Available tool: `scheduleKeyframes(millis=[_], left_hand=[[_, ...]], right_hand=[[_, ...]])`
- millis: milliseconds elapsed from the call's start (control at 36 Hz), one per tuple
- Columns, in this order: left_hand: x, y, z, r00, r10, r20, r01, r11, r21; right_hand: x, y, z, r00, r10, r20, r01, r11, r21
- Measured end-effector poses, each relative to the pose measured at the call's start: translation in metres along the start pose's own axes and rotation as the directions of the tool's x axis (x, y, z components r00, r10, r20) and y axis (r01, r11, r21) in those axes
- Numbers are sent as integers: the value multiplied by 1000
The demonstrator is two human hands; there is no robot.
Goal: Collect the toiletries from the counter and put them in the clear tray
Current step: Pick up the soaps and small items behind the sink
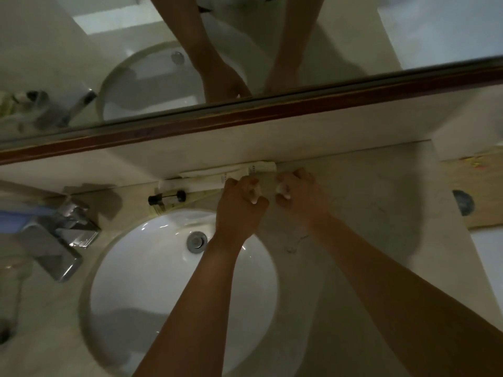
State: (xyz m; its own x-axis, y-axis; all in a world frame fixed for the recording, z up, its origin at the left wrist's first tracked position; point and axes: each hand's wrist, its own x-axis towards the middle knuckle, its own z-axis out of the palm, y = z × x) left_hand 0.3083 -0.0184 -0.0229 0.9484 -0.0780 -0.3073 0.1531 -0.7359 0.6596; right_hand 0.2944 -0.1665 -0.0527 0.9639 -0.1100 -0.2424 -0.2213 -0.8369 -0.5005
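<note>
A clear tray (pixel 159 206) lies along the back wall behind the sink; its edges are faint. In or at it lie white tubes and packets (pixel 206 178) and a small clear bottle with black ends (pixel 166 198). Another white packet (pixel 262 167) lies against the wall just beyond my hands. My left hand (pixel 239 206) and my right hand (pixel 298 193) sit side by side at the tray's right end. Their fingers are curled down onto a pale flat packet (pixel 269 185) between them. What is under the palms is hidden.
The white basin (pixel 152 281) with its drain (pixel 196 242) lies below my left arm. A chrome tap (pixel 58 240) stands at the left. A mirror with a brown frame (pixel 245 115) runs above the counter. A dark round thing (pixel 463 202) lies on a wooden surface at right.
</note>
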Motion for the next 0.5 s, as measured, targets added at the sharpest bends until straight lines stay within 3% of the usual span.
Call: scheduleKeyframes(millis=[167,278,500], left_hand=[[-20,6,-50,997,-14,-71,6,994,-112],[-46,-6,-105,986,63,-157,-85,987,-133],[-103,-108,-224,936,-11,-352,-38,991,-130]], right_hand=[[-22,-59,-26,997,-72,-11,73,977,199],[-36,-120,-34,988,-155,-7,153,966,209],[-75,-266,7,919,-391,46,372,901,222]])
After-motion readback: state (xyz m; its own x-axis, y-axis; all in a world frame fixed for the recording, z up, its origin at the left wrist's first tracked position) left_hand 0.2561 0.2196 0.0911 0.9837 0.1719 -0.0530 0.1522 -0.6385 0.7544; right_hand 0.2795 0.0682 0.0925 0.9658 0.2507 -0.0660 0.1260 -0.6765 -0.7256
